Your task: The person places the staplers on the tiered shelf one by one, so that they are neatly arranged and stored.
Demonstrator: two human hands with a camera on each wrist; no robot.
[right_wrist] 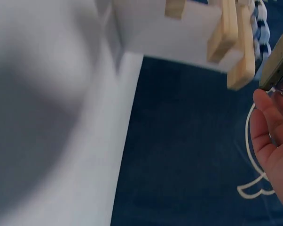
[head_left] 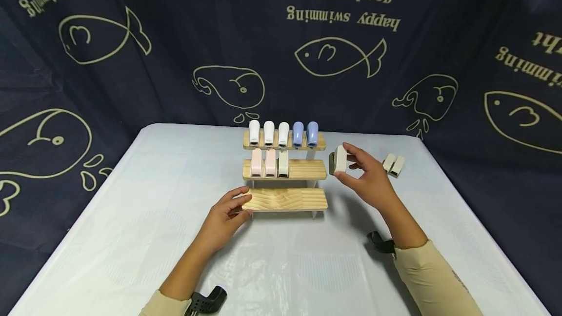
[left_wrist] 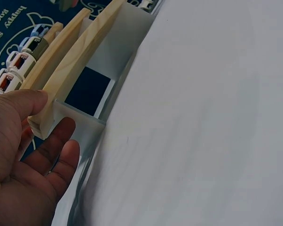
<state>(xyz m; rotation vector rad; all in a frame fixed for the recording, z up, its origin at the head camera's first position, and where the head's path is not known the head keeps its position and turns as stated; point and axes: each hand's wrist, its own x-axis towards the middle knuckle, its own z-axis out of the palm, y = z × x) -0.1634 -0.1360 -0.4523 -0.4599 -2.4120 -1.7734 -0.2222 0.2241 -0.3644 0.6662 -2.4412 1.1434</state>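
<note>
In the head view my right hand (head_left: 372, 179) grips a white mini stapler (head_left: 340, 161) with a grey-olive base, in the air right of the stand's middle step. Part of this stapler (right_wrist: 279, 63) shows at the edge of the right wrist view, above the fingers. My left hand (head_left: 224, 221) holds the left end of the lowest wooden step (head_left: 285, 200) of a three-step display stand. On the middle step stand two pink staplers (head_left: 256, 163) and one whitish stapler (head_left: 283, 164). Three white staplers (head_left: 269, 133) and two blue staplers (head_left: 312, 134) line the top step.
Two more white staplers (head_left: 392, 165) lie on the table right of my right hand. The stand has pale translucent side supports (left_wrist: 80, 117). A white cloth covers the table (head_left: 131, 238), and a dark blue printed curtain (head_left: 272, 23) hangs behind it.
</note>
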